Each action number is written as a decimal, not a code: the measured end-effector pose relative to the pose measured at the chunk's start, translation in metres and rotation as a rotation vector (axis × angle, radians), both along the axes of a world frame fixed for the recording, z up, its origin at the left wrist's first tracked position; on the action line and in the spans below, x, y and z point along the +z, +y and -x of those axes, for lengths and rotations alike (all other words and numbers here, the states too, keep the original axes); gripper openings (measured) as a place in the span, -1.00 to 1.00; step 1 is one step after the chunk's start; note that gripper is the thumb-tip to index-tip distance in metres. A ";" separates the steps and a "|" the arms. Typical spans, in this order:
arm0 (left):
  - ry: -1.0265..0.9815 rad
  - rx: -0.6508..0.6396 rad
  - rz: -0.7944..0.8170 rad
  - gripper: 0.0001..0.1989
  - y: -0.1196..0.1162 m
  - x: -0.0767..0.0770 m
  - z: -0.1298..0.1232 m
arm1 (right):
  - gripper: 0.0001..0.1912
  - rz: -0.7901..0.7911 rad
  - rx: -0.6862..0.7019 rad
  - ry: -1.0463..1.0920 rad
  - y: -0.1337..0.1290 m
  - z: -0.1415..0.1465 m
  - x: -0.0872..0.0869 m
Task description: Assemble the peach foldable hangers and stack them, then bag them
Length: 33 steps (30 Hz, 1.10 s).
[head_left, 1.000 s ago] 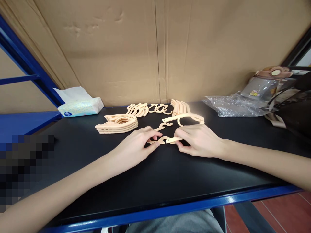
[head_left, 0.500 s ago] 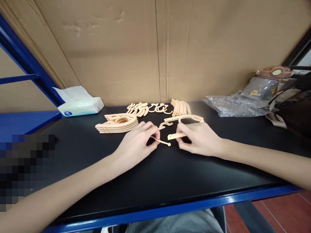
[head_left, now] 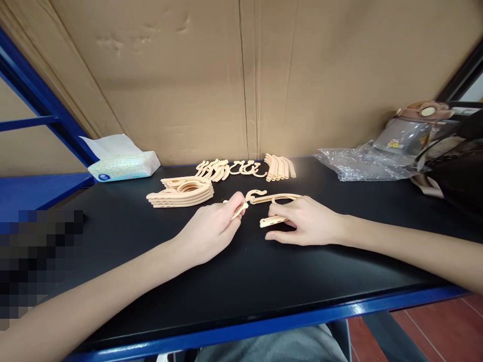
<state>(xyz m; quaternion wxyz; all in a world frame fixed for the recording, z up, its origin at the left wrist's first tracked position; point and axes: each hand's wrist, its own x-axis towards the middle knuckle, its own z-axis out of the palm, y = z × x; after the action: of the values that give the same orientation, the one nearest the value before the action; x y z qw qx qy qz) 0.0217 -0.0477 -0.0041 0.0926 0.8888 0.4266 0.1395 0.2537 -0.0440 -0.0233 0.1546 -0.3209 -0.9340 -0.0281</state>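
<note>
Currently pinching a small cream piece (head_left: pixel 240 210) between the thumb and fingers of the left hand (head_left: pixel 217 223), over the middle of the black tabletop (head_left: pixel 226 289). Facing it with the right hand (head_left: pixel 309 221), around a cream bar (head_left: pixel 272 221) whose end points left toward the left hand, well short of touching it. Keeping the right thumb below the bar, slightly spread from it; cannot tell how firmly the hidden fingers press. Can see a curved cream frame (head_left: pixel 277 197) just beyond the right hand, partly covered by it, and a loose hook (head_left: pixel 255 192) by the frame's left end. Can't tell whether those two touch.

Farther left, can see a neat stack of cream frames (head_left: pixel 181 198). Toward the cardboard (head_left: pixel 169 75), can make out a row of curved pieces (head_left: pixel 213 170), some hooks (head_left: pixel 241 167) and short curved arms (head_left: pixel 278 167). Can also spot a tissue pack (head_left: pixel 124 164) at far left, and crumpled clear plastic (head_left: pixel 350 163) beside a bottle (head_left: pixel 405 133) at right.
</note>
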 end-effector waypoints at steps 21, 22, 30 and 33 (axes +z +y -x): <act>0.107 -0.094 -0.061 -0.79 -0.002 -0.001 -0.002 | -0.66 -0.367 0.000 -0.002 -0.001 0.000 0.001; 0.111 -0.113 -0.063 -0.78 -0.002 -0.001 -0.002 | -0.66 -0.361 0.006 0.008 -0.001 0.000 0.001; 0.133 -0.123 -0.012 -0.78 -0.003 0.002 -0.004 | -0.67 -0.351 0.038 0.039 -0.001 0.000 0.002; 0.129 -0.133 -0.012 -0.81 -0.001 0.001 -0.004 | -0.66 -0.376 0.044 0.036 -0.002 0.000 0.002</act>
<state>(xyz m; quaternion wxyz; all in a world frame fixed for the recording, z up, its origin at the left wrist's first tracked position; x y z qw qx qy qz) 0.0252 -0.0486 -0.0030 0.0688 0.9229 0.3708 0.0782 0.2535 -0.0455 -0.0216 0.2291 -0.2664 -0.9161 -0.1932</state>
